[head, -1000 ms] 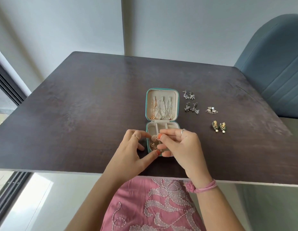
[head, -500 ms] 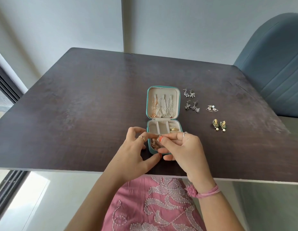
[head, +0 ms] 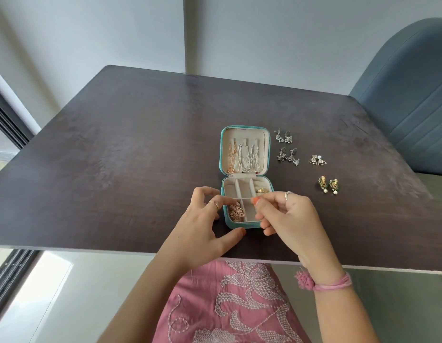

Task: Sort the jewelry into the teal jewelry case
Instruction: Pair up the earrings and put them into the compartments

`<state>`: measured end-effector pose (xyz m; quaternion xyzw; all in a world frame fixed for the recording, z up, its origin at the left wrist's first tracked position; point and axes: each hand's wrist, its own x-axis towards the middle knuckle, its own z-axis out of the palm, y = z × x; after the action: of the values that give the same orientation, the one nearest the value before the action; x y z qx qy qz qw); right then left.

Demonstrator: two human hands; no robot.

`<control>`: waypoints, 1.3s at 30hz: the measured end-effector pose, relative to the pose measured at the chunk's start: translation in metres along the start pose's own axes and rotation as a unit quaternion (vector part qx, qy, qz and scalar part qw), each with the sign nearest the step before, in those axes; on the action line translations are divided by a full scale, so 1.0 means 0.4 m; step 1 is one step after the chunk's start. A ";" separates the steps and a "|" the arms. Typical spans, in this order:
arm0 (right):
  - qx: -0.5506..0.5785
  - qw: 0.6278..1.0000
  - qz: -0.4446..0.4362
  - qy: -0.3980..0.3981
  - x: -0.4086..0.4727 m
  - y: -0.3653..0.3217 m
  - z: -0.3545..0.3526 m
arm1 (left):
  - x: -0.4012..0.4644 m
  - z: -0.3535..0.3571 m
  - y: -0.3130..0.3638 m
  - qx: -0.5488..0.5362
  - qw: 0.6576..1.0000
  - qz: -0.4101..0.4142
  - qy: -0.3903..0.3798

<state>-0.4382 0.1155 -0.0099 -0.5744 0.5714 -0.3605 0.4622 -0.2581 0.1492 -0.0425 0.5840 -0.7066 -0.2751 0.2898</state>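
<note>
The teal jewelry case (head: pixel 247 227) lies open on the dark table, its lid (head: pixel 221 149) flat behind it with several chains (head: pixel 244 159) hung inside. Rose-gold earrings (head: pixel 236 212) lie in the near left compartment and a gold piece (head: pixel 262 190) in the far right one. My left hand (head: pixel 202 226) touches the case's left rim with its forefinger, its thumb at the front corner. My right hand (head: pixel 286 214) hovers over the case's right side with thumb and forefinger curled together, and I see nothing between them.
Right of the case lie earring pairs: silver (head: pixel 283 137), dark silver (head: pixel 288 155), triangular (head: pixel 319 160), and green and gold with pearls (head: pixel 328 184). A blue chair (head: pixel 407 95) stands at the table's right. The table's near edge (head: pixel 116 251) runs below my hands.
The rose-gold earring that both hands held over the case now lies in the near left compartment. My hands have drawn apart, and the right hand pinches nothing.
</note>
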 end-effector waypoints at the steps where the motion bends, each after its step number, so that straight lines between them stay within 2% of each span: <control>1: -0.044 0.999 -0.022 -0.008 -0.001 0.003 -0.005 | 0.000 0.000 0.000 -0.003 1.000 -0.001 0.000; 4: -0.178 0.978 -0.104 -0.021 -0.012 0.007 -0.010 | 0.000 -0.002 -0.001 -0.010 1.000 -0.001 0.001; 9: -0.245 0.956 -0.161 -0.009 -0.024 0.011 0.006 | 0.002 0.001 -0.003 -0.019 1.000 0.002 0.014; 19: -0.233 0.961 -0.150 -0.030 -0.028 0.012 0.004 | 0.003 0.002 -0.004 -0.039 0.999 0.004 0.027; 26: -0.193 0.971 -0.139 -0.006 -0.020 0.018 -0.011 | 0.005 -0.010 0.003 -0.061 0.998 -0.008 0.035; 33: -0.179 0.974 -0.136 -0.015 -0.015 0.015 -0.019 | 0.030 -0.034 0.029 -0.026 0.995 -0.014 0.094; 39: -0.146 0.982 -0.121 -0.002 0.012 0.011 -0.052 | 0.088 -0.051 0.085 -0.004 0.992 0.029 0.123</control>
<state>-0.4588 0.1088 -0.0080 -0.7015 0.5430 -0.3254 0.3275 -0.2713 0.1193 -0.0007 0.5915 -0.6811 -0.1954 0.3847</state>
